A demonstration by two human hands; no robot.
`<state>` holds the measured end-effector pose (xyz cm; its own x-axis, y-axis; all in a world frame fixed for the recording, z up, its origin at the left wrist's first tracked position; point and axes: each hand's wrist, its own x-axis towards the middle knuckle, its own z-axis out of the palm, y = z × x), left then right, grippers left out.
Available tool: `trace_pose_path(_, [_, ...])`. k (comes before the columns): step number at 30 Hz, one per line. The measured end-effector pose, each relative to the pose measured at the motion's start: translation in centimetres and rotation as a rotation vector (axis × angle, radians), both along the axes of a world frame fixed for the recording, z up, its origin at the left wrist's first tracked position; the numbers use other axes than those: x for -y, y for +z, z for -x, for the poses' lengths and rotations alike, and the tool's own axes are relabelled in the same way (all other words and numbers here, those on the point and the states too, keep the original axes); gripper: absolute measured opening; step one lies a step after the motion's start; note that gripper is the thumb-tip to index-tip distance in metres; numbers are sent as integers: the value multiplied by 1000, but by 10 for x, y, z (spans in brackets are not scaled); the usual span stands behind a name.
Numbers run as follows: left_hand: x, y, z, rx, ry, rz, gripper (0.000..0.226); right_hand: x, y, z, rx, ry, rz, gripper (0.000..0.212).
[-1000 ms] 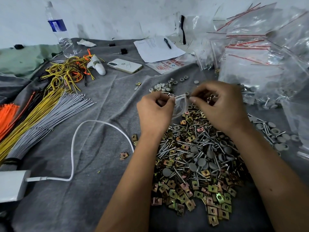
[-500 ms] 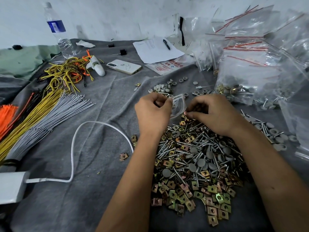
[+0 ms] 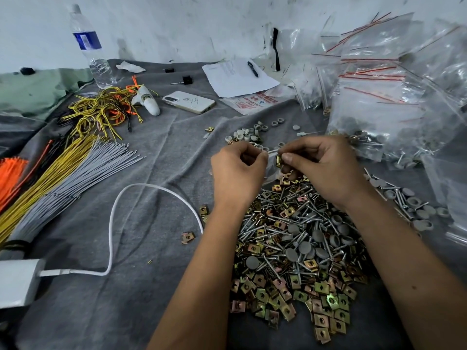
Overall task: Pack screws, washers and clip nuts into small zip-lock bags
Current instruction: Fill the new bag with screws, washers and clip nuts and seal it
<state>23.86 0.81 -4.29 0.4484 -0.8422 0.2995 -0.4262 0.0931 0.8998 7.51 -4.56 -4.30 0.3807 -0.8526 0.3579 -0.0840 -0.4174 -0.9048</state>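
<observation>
left hand (image 3: 236, 170): grip pinches small zip-lock bag (image 3: 271, 161) rim | right hand (image 3: 326, 165): grip pinches clip nut (image 3: 278, 160) at bag mouth | both above hardware pile (image 3: 298, 246)

I see a grey cloth (image 3: 156, 152) covering the work surface, with a heap of screws, clip nuts and grey caps (image 3: 298, 248) near right and loose washers (image 3: 249, 133) just beyond it. On the left lie bundled grey and yellow wires (image 3: 58, 178), orange ties (image 3: 10, 170) and a white cable (image 3: 113, 213) running from a charger (image 3: 17, 281). Far back sit a water bottle (image 3: 91, 49), a phone (image 3: 189, 102), a paper with a pen (image 3: 237, 77), and zip-lock bags (image 3: 394, 97) piled at far right.
</observation>
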Motion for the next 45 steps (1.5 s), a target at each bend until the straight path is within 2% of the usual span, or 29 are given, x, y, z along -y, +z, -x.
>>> trace_pose_path(7, [-1, 0, 0, 11, -13, 22, 10, -3, 0, -2, 22, 26, -11, 30])
trace_pose_path(12, [-1, 0, -1, 15, 15, 31, 11, -5, 2, -3, 42, 44, -29, 37])
trace_pose_path(17, [0, 0, -2, -4, 42, 32, 13, -5, 4, -2, 150, 78, -126, 31])
trace_pose_path(20, [1, 0, -5, -28, 71, 37, 18, -2, 5, 3, 136, 40, -127, 31])
trace_pose_path(26, [2, 0, -8, -133, 199, 115, 18, 8, 4, 16, -82, -91, -67, 47])
trace_pose_path(29, [2, 0, -8, -151, 203, 113, 17, 7, 5, 18, -230, -73, -8, 41])
trace_pose_path(33, [2, 1, -8, -154, 197, 107, 14, 3, 6, 10, -467, -142, 235, 19])
trace_pose_path(36, [2, 0, -8, -148, 198, 107, 16, 4, 8, 0, -743, -112, 388, 25])
trace_pose_path(38, [2, 0, -8, -146, 195, 100, 16, 3, 11, -7, -949, -69, 390, 27])
trace_pose_path(40, [2, 0, -8, -143, 193, 91, 16, 2, 15, -9, -990, -35, 339, 22])
trace_pose_path(45, [4, -2, -9, -152, 160, 70, 16, 1, 14, -5, -930, 43, 337, 16])
